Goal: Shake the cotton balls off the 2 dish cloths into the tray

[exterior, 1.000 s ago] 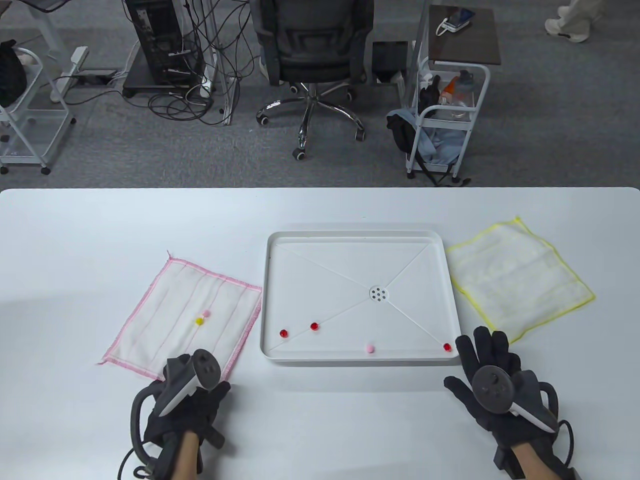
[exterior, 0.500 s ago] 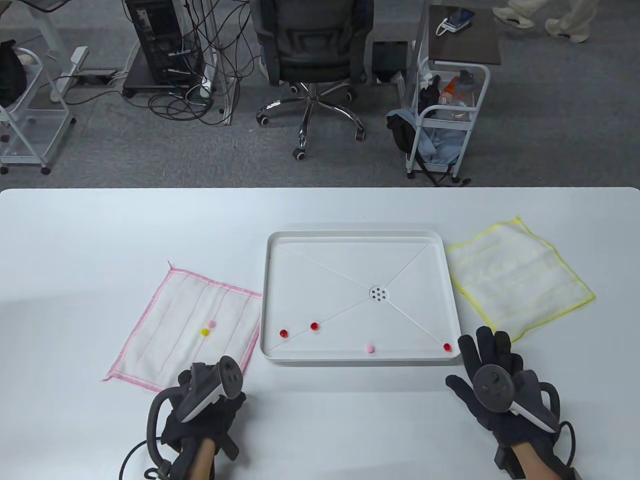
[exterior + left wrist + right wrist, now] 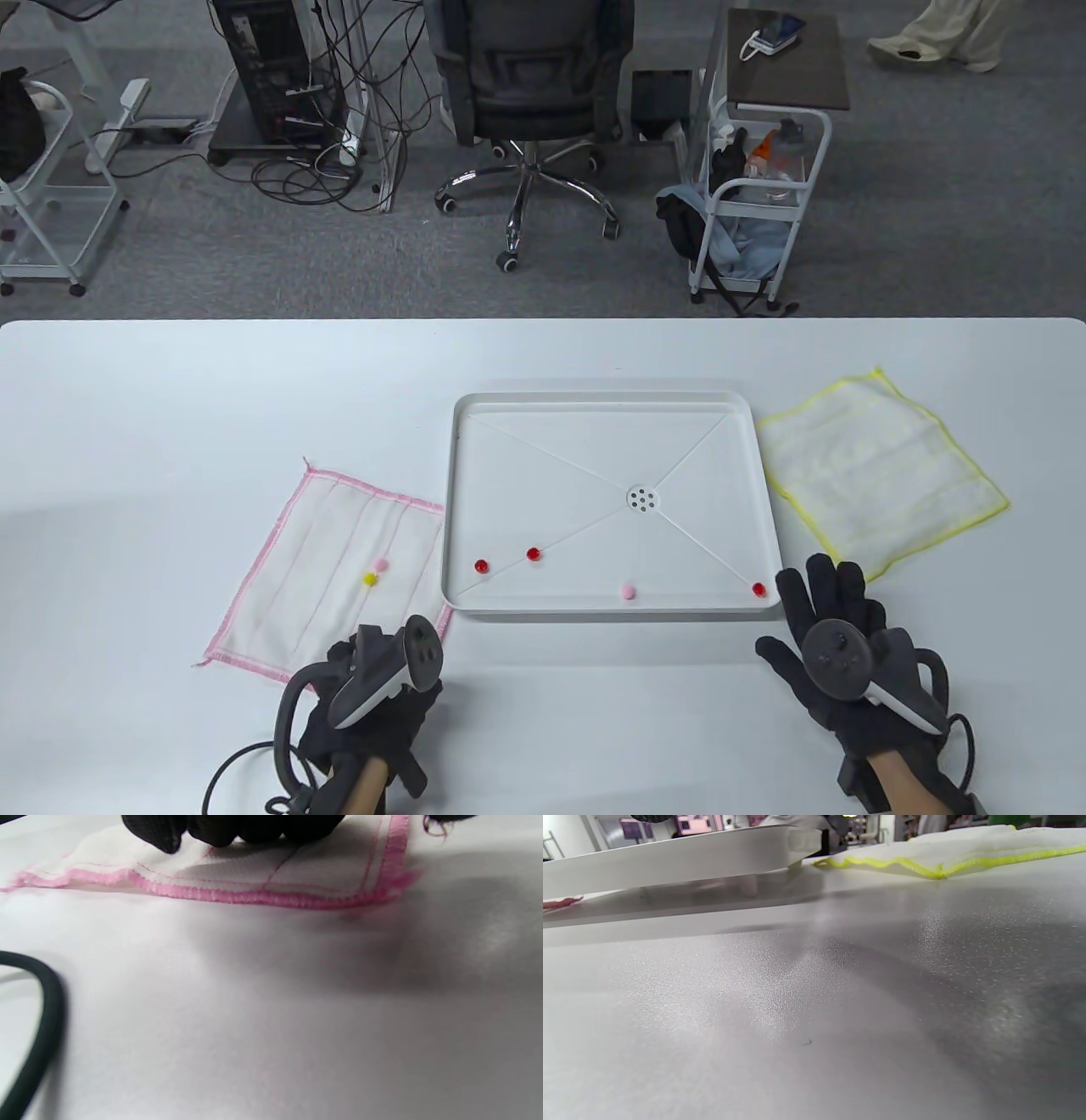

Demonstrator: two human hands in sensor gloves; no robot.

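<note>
A pink-edged dish cloth [image 3: 322,577] lies left of the white tray [image 3: 594,399], its right edge against the tray's side. A pink cotton ball [image 3: 382,563] and a yellow one [image 3: 369,579] sit on it. My left hand [image 3: 373,671] grips the cloth's near right corner; in the left wrist view its fingers [image 3: 220,830] curl onto the cloth [image 3: 297,878]. The tray holds three red balls [image 3: 533,553] and a pink ball [image 3: 627,590]. A yellow-edged dish cloth [image 3: 878,471] lies bare to the tray's right. My right hand [image 3: 827,594] rests flat on the table, fingers spread.
The right wrist view shows the tray's near wall [image 3: 670,857] and the yellow cloth's edge [image 3: 925,866] low over the table. Beyond the table's far edge stand an office chair [image 3: 530,85] and a wire cart [image 3: 755,195].
My left hand has slid to the right and dragged the pink-edged cloth with its two balls up against the tray. The right hand has stayed put.
</note>
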